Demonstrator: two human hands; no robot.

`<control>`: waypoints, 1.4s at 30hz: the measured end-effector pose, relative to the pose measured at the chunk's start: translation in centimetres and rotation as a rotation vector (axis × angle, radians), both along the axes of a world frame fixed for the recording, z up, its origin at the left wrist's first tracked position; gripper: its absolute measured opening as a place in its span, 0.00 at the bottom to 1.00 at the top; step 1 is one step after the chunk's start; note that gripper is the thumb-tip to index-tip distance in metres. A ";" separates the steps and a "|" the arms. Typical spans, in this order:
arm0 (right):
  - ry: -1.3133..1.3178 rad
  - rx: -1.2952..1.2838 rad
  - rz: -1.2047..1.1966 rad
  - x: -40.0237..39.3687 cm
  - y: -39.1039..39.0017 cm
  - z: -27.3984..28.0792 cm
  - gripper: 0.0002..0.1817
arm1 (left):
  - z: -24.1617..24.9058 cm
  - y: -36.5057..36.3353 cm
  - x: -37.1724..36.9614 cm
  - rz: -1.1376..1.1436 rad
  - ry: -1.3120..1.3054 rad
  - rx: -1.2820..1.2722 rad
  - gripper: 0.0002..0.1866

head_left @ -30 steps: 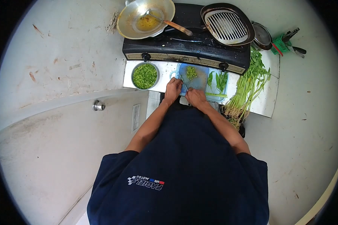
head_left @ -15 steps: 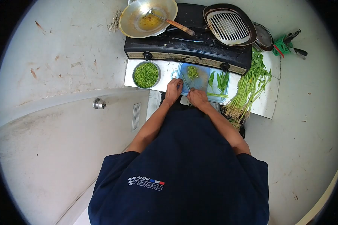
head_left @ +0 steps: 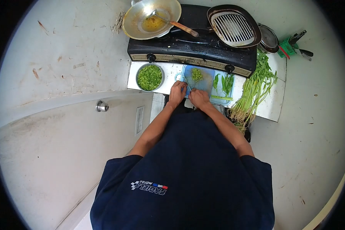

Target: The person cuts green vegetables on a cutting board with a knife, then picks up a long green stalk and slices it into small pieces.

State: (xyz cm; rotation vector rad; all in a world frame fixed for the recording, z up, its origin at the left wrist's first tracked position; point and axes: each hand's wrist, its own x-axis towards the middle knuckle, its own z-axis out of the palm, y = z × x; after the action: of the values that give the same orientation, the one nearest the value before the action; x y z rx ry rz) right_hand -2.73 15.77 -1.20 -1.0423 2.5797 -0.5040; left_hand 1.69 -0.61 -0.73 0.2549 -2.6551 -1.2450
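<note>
My right hand (head_left: 198, 97) is closed round the handle of a knife (head_left: 188, 84), whose thin blade points away from me over the blue cutting board (head_left: 207, 82). Close beside it, at the board's near left edge, my left hand (head_left: 177, 94) has its fingers pinched together; what they hold, if anything, is hidden. A small heap of chopped green stems (head_left: 196, 74) lies on the board beyond the blade. To the right are loose green leaves (head_left: 227, 83) and a cut stem (head_left: 221, 98). A round bowl (head_left: 137, 83) full of chopped greens (head_left: 149, 76) stands left of the board.
Behind the board sits a black gas stove (head_left: 188, 48), bearing a wok (head_left: 131, 28) with a wooden-handled spatula (head_left: 185, 29) and a grill pan (head_left: 234, 28). A bunch of rooted leafy greens (head_left: 253, 90) hangs over the counter edge at right, near a green utensil basket (head_left: 286, 46).
My right hand has shifted slightly left, towards my left hand, with the knife. My left hand stays in nearly the same place.
</note>
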 end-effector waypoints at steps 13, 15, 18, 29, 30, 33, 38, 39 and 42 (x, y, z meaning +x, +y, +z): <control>-0.082 0.048 -0.066 0.2 1.3 2.5 0.17 | 0.5 0.2 -0.1 -0.024 0.021 -0.073 0.04; -0.075 0.036 -0.048 0.2 1.3 2.8 0.18 | 0.5 0.2 -0.2 -0.022 0.016 -0.092 0.04; -0.060 0.022 -0.038 0.5 1.1 2.3 0.18 | 0.5 0.2 -0.2 -0.025 0.015 -0.105 0.03; -0.035 -0.015 0.011 -0.4 -0.2 1.3 0.18 | 0.8 -0.1 0.3 -0.070 0.005 -0.159 0.03; -0.032 -0.017 0.011 -0.4 -0.2 0.8 0.18 | 0.9 -0.1 0.3 -0.071 0.002 -0.170 0.03; -0.034 -0.013 -0.001 -0.6 -0.1 0.1 0.19 | 1.1 0.0 0.1 -0.060 -0.001 -0.191 0.04; -0.047 0.044 -0.045 -0.5 0.4 1.5 0.16 | 1.2 0.3 -0.1 -0.041 0.000 -0.199 0.03; -0.047 0.040 -0.043 -0.4 0.5 1.6 0.17 | 1.2 0.4 -0.2 -0.038 -0.015 -0.197 0.03; -0.047 0.029 -0.039 -0.3 0.5 2.2 0.17 | 1.2 0.4 -0.4 -0.036 -0.041 -0.204 0.03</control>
State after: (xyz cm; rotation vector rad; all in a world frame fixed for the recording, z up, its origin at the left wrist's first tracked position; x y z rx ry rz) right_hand -2.99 16.28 0.96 -0.9609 2.5623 -0.4930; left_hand 1.26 -0.24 0.50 0.2043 -2.8071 -0.9773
